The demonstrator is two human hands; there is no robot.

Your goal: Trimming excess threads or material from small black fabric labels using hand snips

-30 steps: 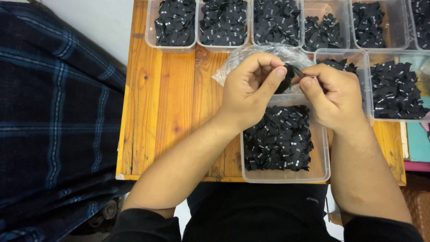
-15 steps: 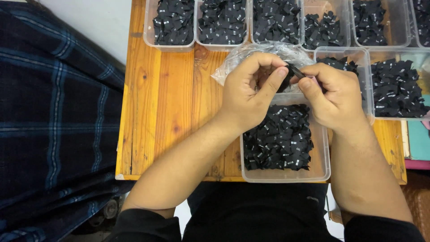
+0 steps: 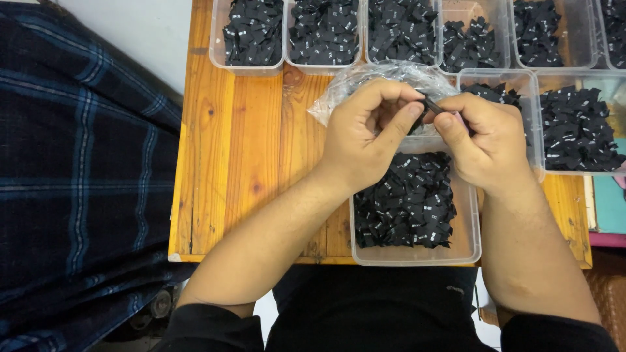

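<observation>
Both hands meet above a clear plastic tub (image 3: 468, 242) at the table's near edge, which is filled with small black fabric labels (image 3: 407, 202). My left hand (image 3: 365, 140) and my right hand (image 3: 482, 140) pinch a small bunch of black labels (image 3: 430, 104) between thumbs and fingertips. A crumpled clear plastic bag (image 3: 375, 75) lies under and behind the hands; how much it holds is hidden.
A wooden table (image 3: 251, 150) carries a row of clear tubs (image 3: 254, 36) of black labels along its far edge, and more tubs at the right (image 3: 577, 127). Dark plaid fabric (image 3: 78, 176) covers the left side, beside the table.
My hands have barely moved. The fingers shifted slightly on the small bunch of labels they pinch.
</observation>
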